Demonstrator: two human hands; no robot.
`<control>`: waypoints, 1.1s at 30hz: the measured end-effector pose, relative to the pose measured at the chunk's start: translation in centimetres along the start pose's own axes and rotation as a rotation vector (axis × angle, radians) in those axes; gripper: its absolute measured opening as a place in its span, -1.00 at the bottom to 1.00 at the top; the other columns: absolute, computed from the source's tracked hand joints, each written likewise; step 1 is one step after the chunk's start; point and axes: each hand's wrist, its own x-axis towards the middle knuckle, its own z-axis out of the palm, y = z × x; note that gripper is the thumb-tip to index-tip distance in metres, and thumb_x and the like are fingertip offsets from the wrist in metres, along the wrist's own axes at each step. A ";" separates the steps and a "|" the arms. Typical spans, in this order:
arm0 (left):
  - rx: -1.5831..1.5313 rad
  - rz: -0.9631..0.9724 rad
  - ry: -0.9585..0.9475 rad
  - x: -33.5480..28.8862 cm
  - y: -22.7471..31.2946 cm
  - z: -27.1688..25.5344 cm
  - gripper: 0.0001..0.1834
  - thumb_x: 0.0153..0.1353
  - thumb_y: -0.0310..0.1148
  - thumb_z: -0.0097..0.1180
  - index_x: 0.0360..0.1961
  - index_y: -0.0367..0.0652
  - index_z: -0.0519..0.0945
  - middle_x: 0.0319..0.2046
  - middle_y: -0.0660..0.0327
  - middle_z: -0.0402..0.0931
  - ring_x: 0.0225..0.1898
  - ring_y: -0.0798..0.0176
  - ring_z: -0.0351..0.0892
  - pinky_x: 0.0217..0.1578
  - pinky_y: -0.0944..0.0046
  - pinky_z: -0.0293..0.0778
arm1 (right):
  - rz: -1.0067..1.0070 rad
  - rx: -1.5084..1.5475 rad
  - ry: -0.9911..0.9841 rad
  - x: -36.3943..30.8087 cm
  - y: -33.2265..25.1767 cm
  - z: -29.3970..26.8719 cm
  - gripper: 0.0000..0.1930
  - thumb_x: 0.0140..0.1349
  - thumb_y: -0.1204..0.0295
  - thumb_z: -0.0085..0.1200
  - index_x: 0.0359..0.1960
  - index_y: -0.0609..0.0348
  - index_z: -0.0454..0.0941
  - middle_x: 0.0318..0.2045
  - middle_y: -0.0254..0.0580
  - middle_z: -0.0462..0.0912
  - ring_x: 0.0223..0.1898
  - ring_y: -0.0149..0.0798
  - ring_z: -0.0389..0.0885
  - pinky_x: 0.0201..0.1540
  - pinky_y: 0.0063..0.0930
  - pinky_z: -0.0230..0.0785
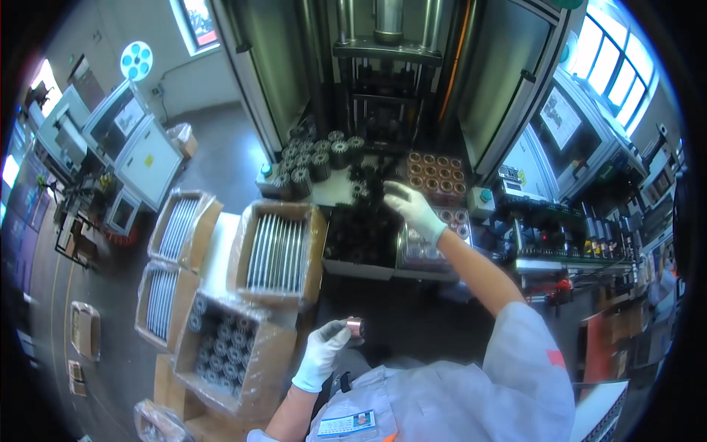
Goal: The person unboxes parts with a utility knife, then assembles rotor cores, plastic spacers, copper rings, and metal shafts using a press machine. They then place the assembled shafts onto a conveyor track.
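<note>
My left hand [324, 357], in a white glove, is held low in front of my body. Its fingers are closed around a short copper-coloured cylinder [356, 327], which looks like a motor commutator. My gloved right hand [416, 211] reaches forward over the bench, with bent fingers spread apart. Its fingertips are beside a heap of small black parts [367, 184], too dark to make out singly. Near that hand stands a clear tray of copper-coloured rings [436, 163], and below it another clear tray [421, 250] with pale round pieces.
Slotted dark metal cores [320, 163] stand left on the bench, before a press [387, 51]. To my left are cardboard boxes of metal shafts [277, 254] and a lined box of similar cores [221, 353]. A green-button control box [482, 200] stands right of the trays.
</note>
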 end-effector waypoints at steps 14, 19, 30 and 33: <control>0.346 0.064 0.067 14.9 13.3 -1.1 -0.80 0.33 -0.42 0.24 -0.13 -0.36 0.67 -0.28 0.25 0.69 -0.22 0.42 0.64 -0.10 0.40 0.56 | -0.018 -0.370 0.652 27.9 4.5 -5.3 -0.01 -0.04 0.19 0.45 0.40 0.35 0.21 0.23 0.24 0.48 0.27 0.12 0.46 0.29 -0.25 0.34; 0.441 0.012 0.099 17.9 13.2 -3.7 -0.76 0.32 -0.39 0.27 -0.10 -0.35 0.68 -0.28 0.31 0.68 -0.27 0.51 0.58 -0.17 0.46 0.48 | -0.031 -0.373 0.656 30.6 5.1 -5.0 -0.22 -0.11 0.20 0.48 0.18 0.27 0.46 -0.05 0.08 0.69 0.05 0.02 0.65 0.15 -0.28 0.45; 1.125 0.520 -0.068 31.3 14.1 -1.5 -0.81 0.30 -0.41 0.20 -0.11 -0.23 0.57 -0.24 0.11 0.49 -0.24 0.16 0.52 -0.14 0.16 0.47 | -0.224 0.093 0.502 29.5 -1.0 -5.0 -0.42 0.09 0.22 0.41 0.06 0.29 0.47 -0.20 -0.16 0.68 -0.50 -0.39 0.59 -0.35 -0.42 0.49; 1.343 0.709 -0.038 36.6 16.3 4.4 -0.79 0.27 -0.38 0.19 -0.11 -0.22 0.55 -0.24 0.00 0.44 -0.21 -0.03 0.52 -0.16 0.03 0.47 | 0.030 0.292 0.123 24.5 -1.5 -6.4 -0.66 0.22 0.21 0.31 -0.12 0.17 0.58 -0.31 -0.38 0.66 -0.40 -0.57 0.52 -0.37 -0.51 0.41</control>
